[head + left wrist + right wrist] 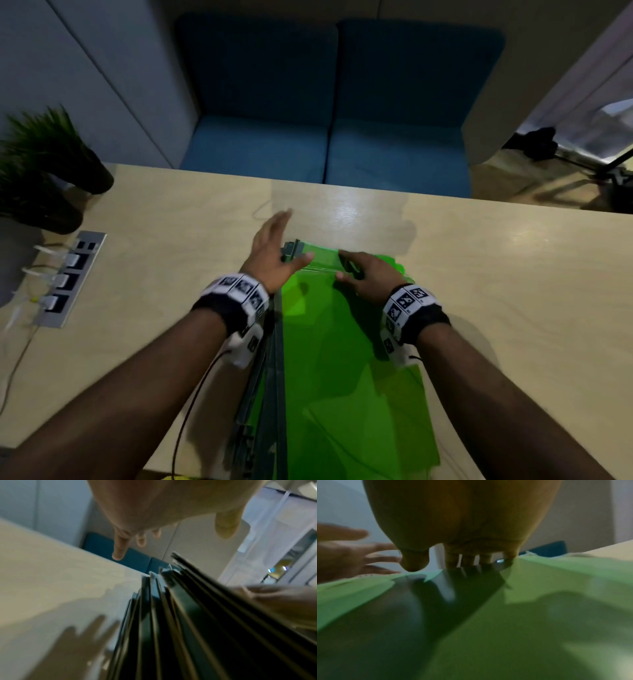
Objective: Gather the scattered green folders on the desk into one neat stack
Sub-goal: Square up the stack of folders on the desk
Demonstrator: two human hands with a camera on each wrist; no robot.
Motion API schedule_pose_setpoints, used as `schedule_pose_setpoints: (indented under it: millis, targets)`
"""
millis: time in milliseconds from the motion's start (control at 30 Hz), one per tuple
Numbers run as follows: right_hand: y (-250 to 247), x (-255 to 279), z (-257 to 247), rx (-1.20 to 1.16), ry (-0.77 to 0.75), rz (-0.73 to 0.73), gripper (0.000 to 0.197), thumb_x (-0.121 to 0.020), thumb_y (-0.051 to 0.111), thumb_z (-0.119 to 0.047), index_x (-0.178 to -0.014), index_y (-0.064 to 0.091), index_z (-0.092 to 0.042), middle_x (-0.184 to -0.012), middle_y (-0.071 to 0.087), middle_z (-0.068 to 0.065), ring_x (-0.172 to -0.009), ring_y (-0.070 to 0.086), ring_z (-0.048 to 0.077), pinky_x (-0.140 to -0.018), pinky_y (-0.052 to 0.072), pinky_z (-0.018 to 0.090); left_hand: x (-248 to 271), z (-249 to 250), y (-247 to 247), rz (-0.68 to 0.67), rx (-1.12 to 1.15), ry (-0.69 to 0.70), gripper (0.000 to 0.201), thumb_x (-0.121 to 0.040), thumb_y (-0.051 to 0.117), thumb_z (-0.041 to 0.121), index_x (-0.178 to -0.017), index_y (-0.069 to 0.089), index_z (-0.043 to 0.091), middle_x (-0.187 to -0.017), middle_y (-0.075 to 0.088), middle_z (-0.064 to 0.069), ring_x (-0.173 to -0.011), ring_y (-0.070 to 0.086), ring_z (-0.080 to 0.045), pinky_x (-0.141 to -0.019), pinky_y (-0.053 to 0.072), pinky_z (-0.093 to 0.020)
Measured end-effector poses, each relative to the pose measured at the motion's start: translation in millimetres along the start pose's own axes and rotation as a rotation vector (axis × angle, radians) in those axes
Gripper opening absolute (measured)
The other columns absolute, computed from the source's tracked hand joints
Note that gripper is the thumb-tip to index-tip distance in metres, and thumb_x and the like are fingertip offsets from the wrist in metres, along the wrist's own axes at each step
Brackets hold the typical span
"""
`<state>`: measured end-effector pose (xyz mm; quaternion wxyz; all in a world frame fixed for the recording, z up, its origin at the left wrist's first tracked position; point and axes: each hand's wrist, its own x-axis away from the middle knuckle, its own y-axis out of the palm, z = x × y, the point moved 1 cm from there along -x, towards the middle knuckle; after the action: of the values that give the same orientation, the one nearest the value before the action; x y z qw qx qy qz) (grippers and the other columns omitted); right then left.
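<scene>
Several translucent green folders (pixel 342 359) lie piled in the middle of the light wooden desk (pixel 171 222), running from near me toward the far edge. Their dark spines (pixel 171 628) are fanned along the pile's left side, not flush. My left hand (pixel 274 246) hovers by the pile's far left corner with straight, spread fingers (pixel 118 550), holding nothing. My right hand (pixel 363 274) rests on the far end of the top folder (pixel 539 615), its fingertips (pixel 452 561) pressing down near the far edge.
Two dark potted plants (pixel 44 164) stand at the desk's far left. A metal socket strip (pixel 68 277) with white plugs and cables sits at the left. A blue sofa (pixel 325 137) is beyond the far edge, and a tripod (pixel 582 161) is at the right.
</scene>
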<state>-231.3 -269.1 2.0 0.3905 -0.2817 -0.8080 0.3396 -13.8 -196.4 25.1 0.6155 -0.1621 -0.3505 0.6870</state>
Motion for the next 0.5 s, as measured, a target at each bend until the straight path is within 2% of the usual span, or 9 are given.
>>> schedule_pose_setpoints:
  millis: [67, 133, 233, 300, 333, 367, 433, 500]
  targets:
    - [2, 1, -8, -0.048, -0.007, 0.01, 0.065, -0.088, 0.053, -0.061, -0.145, 0.039, -0.032, -0.145, 0.049, -0.001, -0.129, 0.05, 0.024, -0.107, 0.041, 0.043, -19, 5, 12, -0.195, -0.189, 0.036, 0.077, -0.087, 0.053, 0.059, -0.152, 0.019, 0.033, -0.161, 0.014, 0.006, -0.148, 0.01, -0.021, -0.12, 0.011, -0.041]
    - [4, 6, -9, -0.065, -0.007, 0.034, 0.063, -0.088, 0.056, -0.058, -0.144, 0.042, -0.031, -0.143, 0.052, -0.002, -0.127, 0.052, 0.021, -0.106, 0.042, 0.039, -22, 3, 25, -0.332, -0.299, 0.036, 0.069, -0.087, 0.05, 0.063, -0.147, 0.033, 0.032, -0.153, 0.031, 0.004, -0.141, 0.03, -0.022, -0.114, 0.028, -0.038]
    - [9, 12, 0, -0.032, 0.011, 0.021, 0.055, -0.09, 0.05, -0.06, -0.137, 0.051, -0.033, -0.137, 0.058, -0.003, -0.125, 0.055, 0.02, -0.108, 0.04, 0.04, -10, -5, 28, -0.291, -0.298, 0.034, 0.06, -0.086, 0.048, 0.065, -0.133, 0.051, 0.027, -0.13, 0.048, 0.004, -0.12, 0.051, -0.017, -0.1, 0.043, -0.035]
    - [9, 17, 8, 0.027, 0.048, 0.053, 0.063, -0.085, 0.037, -0.075, -0.131, 0.056, -0.036, -0.137, 0.057, -0.004, -0.127, 0.051, 0.021, -0.111, 0.034, 0.045, -3, -10, 29, -0.251, -0.236, 0.017, 0.058, -0.086, 0.052, 0.062, -0.127, 0.055, 0.021, -0.121, 0.051, 0.004, -0.104, 0.054, -0.013, -0.093, 0.046, -0.032]
    - [11, 20, 15, -0.007, 0.099, 0.115, 0.066, -0.084, 0.035, -0.077, -0.129, 0.059, -0.035, -0.141, 0.054, -0.003, -0.13, 0.048, 0.022, -0.112, 0.033, 0.045, 0, -13, 29, -0.243, -0.201, -0.001, 0.056, -0.087, 0.055, 0.058, -0.127, 0.055, 0.019, -0.121, 0.05, 0.003, -0.101, 0.053, -0.012, -0.091, 0.045, -0.03]
    - [10, 26, 25, -0.108, 0.177, 0.206, 0.062, -0.086, 0.04, -0.072, -0.128, 0.06, -0.032, -0.144, 0.05, 0.0, -0.133, 0.045, 0.023, -0.112, 0.033, 0.045, 1, -14, 29, -0.241, -0.16, -0.012, 0.055, -0.087, 0.058, 0.054, -0.127, 0.055, 0.016, -0.124, 0.05, 0.003, -0.102, 0.053, -0.012, -0.091, 0.045, -0.029]
    - [15, 38, 49, -0.371, 0.321, 0.359, 0.051, -0.092, 0.052, -0.053, -0.135, 0.054, -0.025, -0.149, 0.042, 0.008, -0.136, 0.04, 0.028, -0.112, 0.034, 0.045, 2, -19, 26, -0.198, -0.041, -0.005, 0.05, -0.087, 0.063, 0.044, -0.126, 0.057, 0.013, -0.135, 0.045, 0.002, -0.114, 0.05, -0.012, -0.1, 0.043, -0.031]
    - [19, 56, 58, -0.647, 0.4, 0.331, 0.053, -0.094, 0.057, -0.043, -0.143, 0.044, -0.028, -0.15, 0.04, 0.005, -0.135, 0.042, 0.026, -0.11, 0.037, 0.041, 6, -22, 22, -0.097, 0.072, -0.005, 0.048, -0.087, 0.066, 0.035, -0.129, 0.055, 0.014, -0.146, 0.035, 0.002, -0.122, 0.042, -0.007, -0.111, 0.035, -0.033]
